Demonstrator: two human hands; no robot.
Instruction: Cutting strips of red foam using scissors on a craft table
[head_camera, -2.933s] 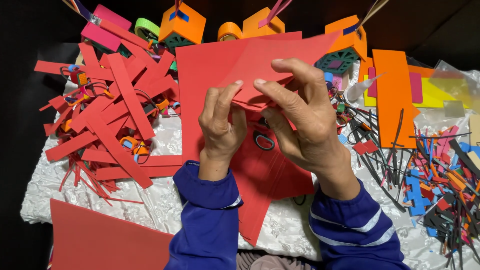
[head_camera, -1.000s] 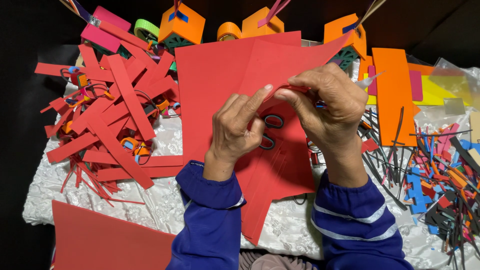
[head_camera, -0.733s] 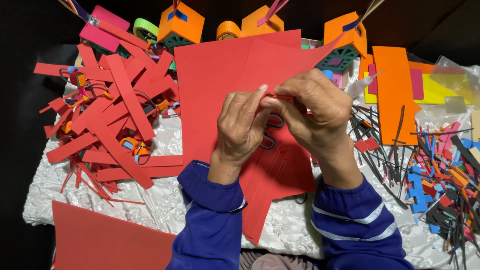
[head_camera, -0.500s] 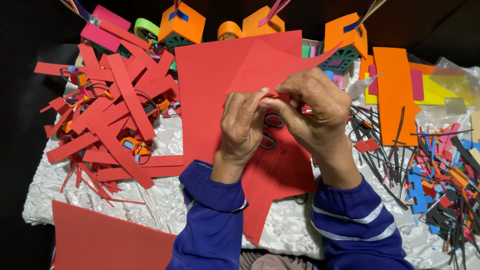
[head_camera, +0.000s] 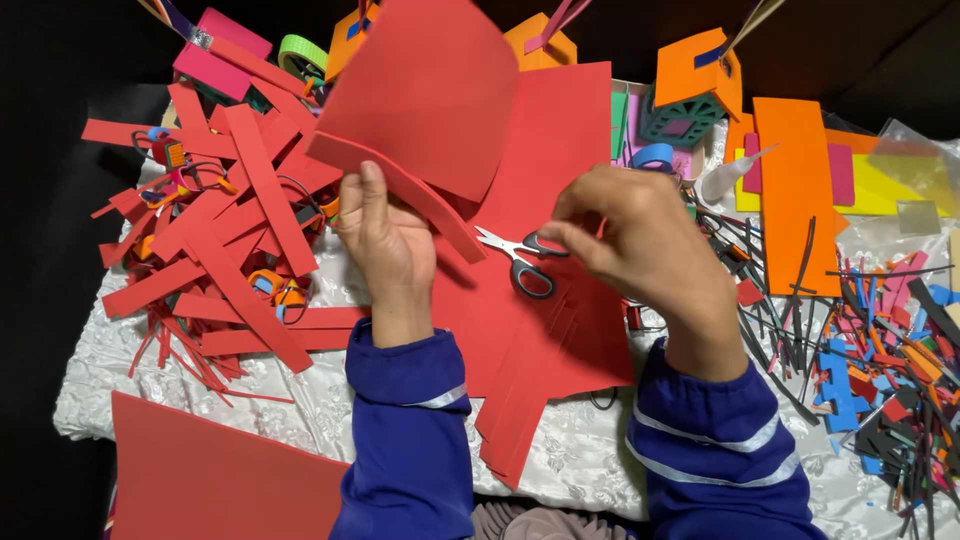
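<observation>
Red foam sheet (head_camera: 430, 90) pinched in left hand (head_camera: 388, 240); right hand (head_camera: 630, 235) fingers grip scissors (head_camera: 520, 258) over white cloth (head_camera: 290, 400).

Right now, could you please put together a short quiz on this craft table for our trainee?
1. True or false: the left hand holds up a red foam sheet.
2. What lies on the flat red sheets by the right hand? A) scissors B) ruler C) stapler
3. Fill in: the pile of cut strips to the left is coloured ____.

Key:
1. True.
2. A, the scissors, with the fingers right at the handles.
3. Red.
</observation>
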